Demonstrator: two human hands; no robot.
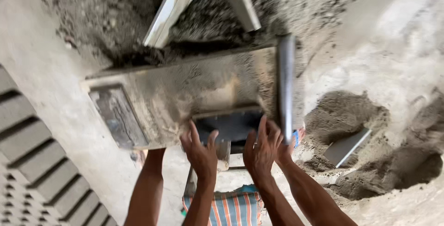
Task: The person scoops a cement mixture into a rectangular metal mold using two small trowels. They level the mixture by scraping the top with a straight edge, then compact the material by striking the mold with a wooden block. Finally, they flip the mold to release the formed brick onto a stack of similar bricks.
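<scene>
The left hand [201, 152] and the right hand [262, 149] were released, fingers spread flat against the near edge of a grey, sand-dusted metal mould machine [185, 92], beside its dark rectangular opening [229, 125]. Two other forearms reached in at 7 and 5 o'clock. Open sandy floor [397, 69] lay at 3 o'clock; stacked grey concrete blocks [32, 161] closed 8 o'clock.

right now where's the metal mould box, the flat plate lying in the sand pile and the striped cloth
metal mould box [185, 87], head view, on its dusty flat top face
flat plate [347, 146], head view, middle of its grey face in the sand
striped cloth [233, 210], head view, on the orange and blue stripes
</scene>
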